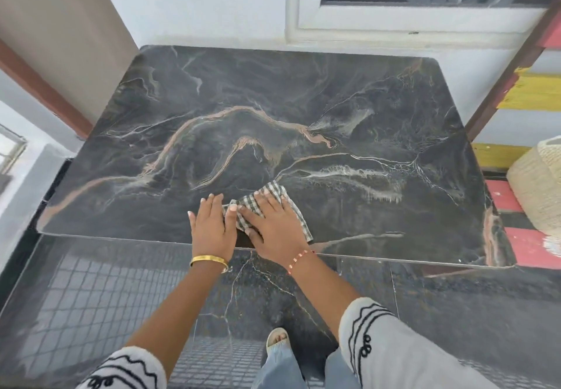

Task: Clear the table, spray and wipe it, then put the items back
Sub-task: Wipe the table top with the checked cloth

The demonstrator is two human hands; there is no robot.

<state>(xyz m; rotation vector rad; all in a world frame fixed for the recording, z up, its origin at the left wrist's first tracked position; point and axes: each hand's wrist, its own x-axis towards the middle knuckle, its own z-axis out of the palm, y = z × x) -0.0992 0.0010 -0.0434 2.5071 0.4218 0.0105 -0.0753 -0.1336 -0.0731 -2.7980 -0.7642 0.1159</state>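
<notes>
Wiping stage: both hands flat on the cloth at the table's near edge.

Small grey-and-white checked cloth lies spread on the dark veined marble-look table, close to its near edge, about mid-width. Right hand presses it down with straight, splayed fingers, gripping nothing; the palm's weight likely drives the wipe. Left hand lies flat just left, fingers straight, thumb touching the cloth's edge, probably steadying it. Woven cream basket stands off the table's right side.
</notes>
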